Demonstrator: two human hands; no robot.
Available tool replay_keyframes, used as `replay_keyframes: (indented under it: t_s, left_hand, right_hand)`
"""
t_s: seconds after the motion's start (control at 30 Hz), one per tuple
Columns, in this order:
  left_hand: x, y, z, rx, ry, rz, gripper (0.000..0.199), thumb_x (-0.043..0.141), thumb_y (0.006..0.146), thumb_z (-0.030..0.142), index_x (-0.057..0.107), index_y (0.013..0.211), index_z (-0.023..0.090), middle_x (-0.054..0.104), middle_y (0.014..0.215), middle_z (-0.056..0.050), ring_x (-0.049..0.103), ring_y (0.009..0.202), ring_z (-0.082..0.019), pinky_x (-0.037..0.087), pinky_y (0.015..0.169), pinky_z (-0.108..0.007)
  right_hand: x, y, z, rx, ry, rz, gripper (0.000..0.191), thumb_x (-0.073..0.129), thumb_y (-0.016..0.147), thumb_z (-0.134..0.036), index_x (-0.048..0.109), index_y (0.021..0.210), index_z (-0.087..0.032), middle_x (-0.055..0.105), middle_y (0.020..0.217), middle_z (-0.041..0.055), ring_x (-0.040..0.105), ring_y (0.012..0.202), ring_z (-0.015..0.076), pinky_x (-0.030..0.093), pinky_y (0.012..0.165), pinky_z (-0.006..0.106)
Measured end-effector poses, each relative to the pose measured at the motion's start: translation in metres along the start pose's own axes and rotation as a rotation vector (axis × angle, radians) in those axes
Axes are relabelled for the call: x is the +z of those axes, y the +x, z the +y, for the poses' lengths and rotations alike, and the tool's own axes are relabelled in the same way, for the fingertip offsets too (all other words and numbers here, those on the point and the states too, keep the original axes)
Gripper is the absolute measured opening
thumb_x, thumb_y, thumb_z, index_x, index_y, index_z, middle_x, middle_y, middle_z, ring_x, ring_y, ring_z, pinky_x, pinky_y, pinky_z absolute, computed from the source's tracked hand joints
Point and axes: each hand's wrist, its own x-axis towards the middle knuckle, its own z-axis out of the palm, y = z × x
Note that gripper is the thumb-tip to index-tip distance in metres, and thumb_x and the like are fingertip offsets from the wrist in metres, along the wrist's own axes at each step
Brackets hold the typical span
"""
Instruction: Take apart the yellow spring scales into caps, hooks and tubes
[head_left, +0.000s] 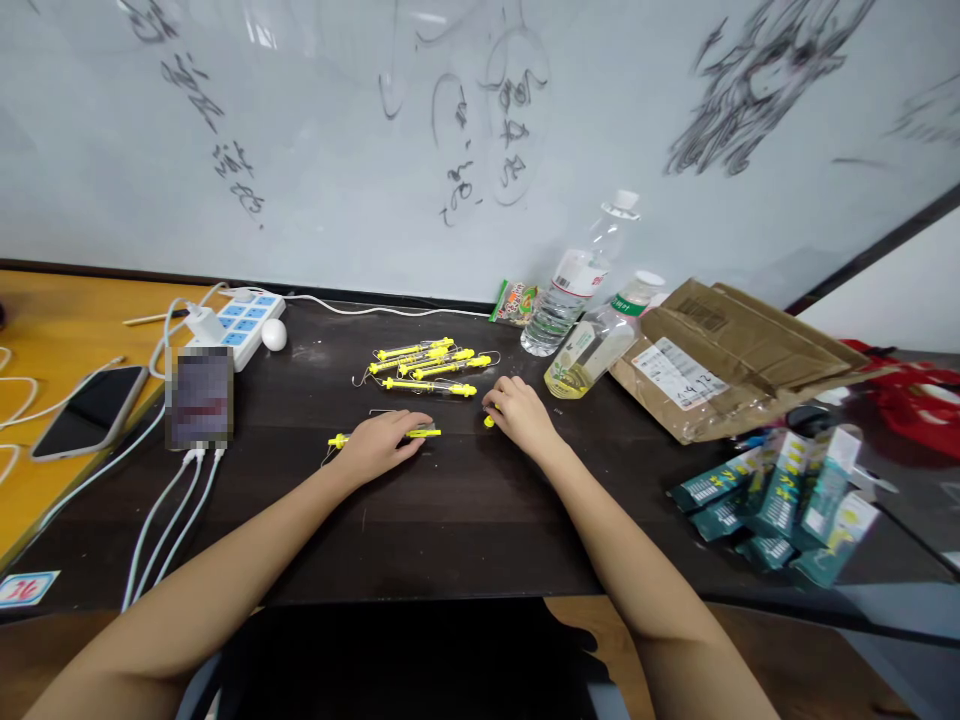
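The left hand (382, 443) holds a tubular spring scale (427, 433) on the counter (465, 540), thumb and fingers narrow around it. The right hand (520, 410) curls its fingers over a small yellow part (489, 421); whether they pinch it, I cannot tell. More spring scales (431, 388) lie just beyond the left fingers.

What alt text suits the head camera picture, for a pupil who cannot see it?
At a dark desk, a person's left hand covers part of a yellow-ended tube, while the right hand is at a small yellow piece. Beyond them lie several similar tubes; two bottles and a cardboard parcel are to the right, before a marked whiteboard.
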Motion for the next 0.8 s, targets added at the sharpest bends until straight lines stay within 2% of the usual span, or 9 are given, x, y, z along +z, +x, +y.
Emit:
replay_keyframes:
  t_s: [0.23,0.37,0.47,0.57,0.67,0.8]
  left_hand:
    - [0.001,0.000,0.000,-0.044,0.018,0.015,0.034,0.053,0.088,0.032,0.053,0.121,0.026,0.066,0.096,-0.003,0.061,0.089,-0.019,0.048,0.076,-0.030]
    - [0.002,-0.001,0.002,-0.050,-0.002,0.053,0.038,0.053,0.088,0.034,0.049,0.126,0.027,0.066,0.093,-0.002,0.061,0.088,-0.018,0.047,0.076,-0.029]
    - [0.003,-0.002,0.001,-0.026,-0.038,0.091,0.040,0.052,0.089,0.034,0.047,0.128,0.027,0.066,0.098,-0.002,0.061,0.090,-0.017,0.047,0.079,-0.029]
    - [0.005,-0.003,-0.001,0.001,-0.068,0.089,0.041,0.053,0.089,0.035,0.045,0.129,0.027,0.066,0.100,-0.002,0.061,0.092,-0.017,0.047,0.081,-0.029]
    - [0.005,-0.004,-0.001,0.019,-0.090,0.070,0.041,0.052,0.089,0.037,0.045,0.129,0.027,0.066,0.100,-0.002,0.061,0.094,-0.018,0.047,0.083,-0.030]
    - [0.004,-0.003,0.001,-0.007,-0.086,0.056,0.042,0.052,0.089,0.039,0.046,0.129,0.026,0.066,0.101,-0.003,0.061,0.093,-0.018,0.047,0.083,-0.031]
  right_hand:
    - [-0.007,0.000,-0.002,0.045,0.123,0.061,0.011,0.057,0.086,-0.023,0.067,0.089,-0.020,0.055,0.088,0.0102,0.048,0.085,0.0251,0.038,0.072,0.037]
    - [-0.015,0.002,-0.024,0.059,0.481,0.130,0.017,0.051,0.090,-0.029,0.066,0.090,-0.021,0.057,0.083,0.0066,0.051,0.082,0.0215,0.042,0.077,0.036]
    - [-0.013,0.001,-0.049,-0.005,0.799,0.032,0.018,0.057,0.086,-0.035,0.064,0.096,-0.022,0.059,0.083,0.0037,0.053,0.077,0.0175,0.045,0.072,0.032]
    - [-0.004,-0.001,-0.066,0.064,0.980,-0.048,0.031,0.065,0.078,-0.040,0.059,0.102,-0.023,0.060,0.080,0.0010,0.053,0.070,0.0144,0.045,0.064,0.028]
    - [0.002,-0.002,-0.071,0.127,1.099,-0.073,0.032,0.066,0.076,-0.040,0.057,0.101,-0.022,0.060,0.078,-0.0002,0.053,0.066,0.0124,0.043,0.059,0.026]
    - [0.004,-0.001,-0.064,0.141,1.172,-0.095,0.029,0.066,0.076,-0.039,0.057,0.097,-0.021,0.060,0.079,0.0007,0.053,0.066,0.0123,0.043,0.057,0.025]
